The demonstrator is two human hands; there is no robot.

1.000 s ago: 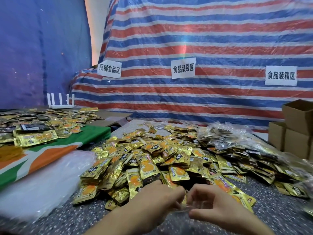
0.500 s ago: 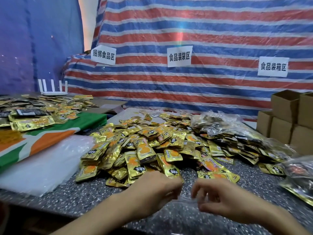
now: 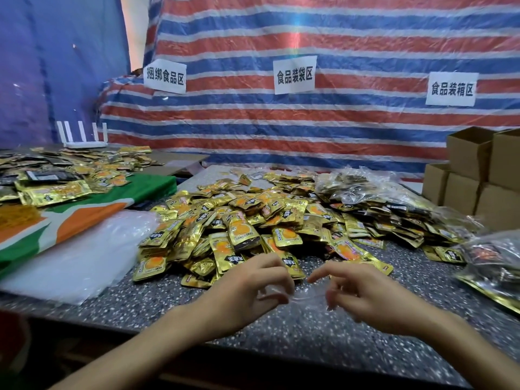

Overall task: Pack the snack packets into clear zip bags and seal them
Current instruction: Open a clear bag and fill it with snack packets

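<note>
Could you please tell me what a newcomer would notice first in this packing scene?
The big heap of gold snack packets spread across the middle of the speckled table catches the eye first. Behind it hangs a red, white and blue striped tarp bearing three white paper signs. At the near edge, the left hand and right hand pinch a clear zip bag between them.

Dark speckled table (image 3: 197, 313): heap of gold snack packets (image 3: 244, 220) mid-top; stack of clear bags (image 3: 84, 260) left; filled bags (image 3: 495, 263) right; cardboard boxes (image 3: 472, 175) far right.
</note>
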